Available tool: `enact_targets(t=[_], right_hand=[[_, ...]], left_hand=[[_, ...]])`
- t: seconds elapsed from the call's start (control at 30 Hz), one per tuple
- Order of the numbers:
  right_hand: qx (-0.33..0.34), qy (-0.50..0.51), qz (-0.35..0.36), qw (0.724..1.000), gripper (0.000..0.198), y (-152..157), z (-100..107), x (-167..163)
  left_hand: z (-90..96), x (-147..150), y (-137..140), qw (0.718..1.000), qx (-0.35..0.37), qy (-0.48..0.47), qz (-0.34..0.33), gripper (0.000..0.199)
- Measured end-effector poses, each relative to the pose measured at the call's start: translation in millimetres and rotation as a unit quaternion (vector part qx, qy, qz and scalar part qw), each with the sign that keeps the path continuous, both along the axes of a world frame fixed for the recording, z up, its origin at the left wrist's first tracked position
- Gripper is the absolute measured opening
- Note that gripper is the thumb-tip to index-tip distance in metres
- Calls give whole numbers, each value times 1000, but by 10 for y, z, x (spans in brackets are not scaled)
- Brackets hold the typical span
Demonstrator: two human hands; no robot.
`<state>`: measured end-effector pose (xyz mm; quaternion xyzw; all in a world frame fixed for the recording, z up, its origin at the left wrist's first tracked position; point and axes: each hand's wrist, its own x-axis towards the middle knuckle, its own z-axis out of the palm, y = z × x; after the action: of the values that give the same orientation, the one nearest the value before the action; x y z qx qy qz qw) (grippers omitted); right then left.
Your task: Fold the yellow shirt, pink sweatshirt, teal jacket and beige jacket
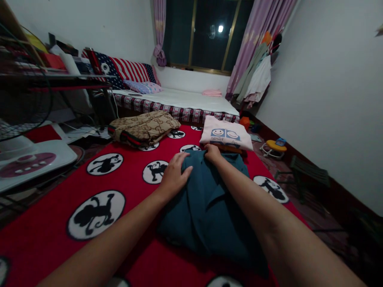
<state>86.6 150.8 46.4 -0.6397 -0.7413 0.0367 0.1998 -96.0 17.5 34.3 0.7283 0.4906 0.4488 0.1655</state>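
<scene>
Head view: a red blanket [54, 207] with round monkey prints spreads under both hands, its left edge slanting past a white fan base [64, 149] and its right edge running down beside a dark stool [309, 171] on the floor. More of the blanket shows on the left than on the right, where the strip beside the work is narrow. Toward the far end, a brown patterned bundle [146, 129] lies to the left and a folded pink shirt [226, 133] to the right, with red cloth between them; a bed [185, 97] stands beyond. Nearer, the dark teal shirt [209, 223] lies folded and creased on the blanket, its far edge just short of the pink one. At its far left corner rests the left hand [175, 175], fingers stretched forward, thumb spread away from them. On the far edge, near the middle, the right hand [213, 153] bends its fingers down onto the fabric; whether they pinch it, I cannot tell. The right forearm [257, 199] hides part of the teal shirt's right side.
</scene>
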Motion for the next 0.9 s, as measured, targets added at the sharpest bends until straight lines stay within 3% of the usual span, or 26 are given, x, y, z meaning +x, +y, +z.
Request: enact_targets(t=[0.1, 0.23, 0.3, 0.37, 0.47, 0.57, 0.67, 0.73, 0.83, 0.9], right_hand=[[-16, 0, 25, 1000, 43, -85, -9, 14], [27, 3, 89, 996, 52, -580, 129, 81], [60, 4, 167, 984, 49, -1013, 161, 155], [51, -10, 224, 973, 46, -1491, 142, 267], [6, -31, 249, 968, 48, -2107, 53, 482], [14, -46, 223, 974, 56, -2476, -46, 666], [38, -66, 177, 981, 59, -2627, -125, 749], [15, -79, 155, 985, 58, -2650, -149, 758], [-52, -86, 146, 984, 54, -2608, -111, 739], [-51, -76, 134, 987, 44, -2539, -47, 709]], left_hand=[[-47, 47, -86, 984, -48, 138, -107, 53], [-195, 74, -67, 954, -107, 252, -122, 65], [-267, 74, -35, 951, -112, 266, -113, 68], [-313, 68, -18, 952, -104, 268, -104, 69], [-308, 47, -56, 958, -83, 258, -94, 66], [-210, 33, -182, 964, -37, 252, -75, 56], [-87, 77, -345, 960, 17, 263, -90, 52], [-50, 140, -429, 953, 23, 278, -118, 55], [-103, 244, -478, 940, -4, 313, -138, 62], [-178, 293, -473, 934, -14, 331, -133, 64]])
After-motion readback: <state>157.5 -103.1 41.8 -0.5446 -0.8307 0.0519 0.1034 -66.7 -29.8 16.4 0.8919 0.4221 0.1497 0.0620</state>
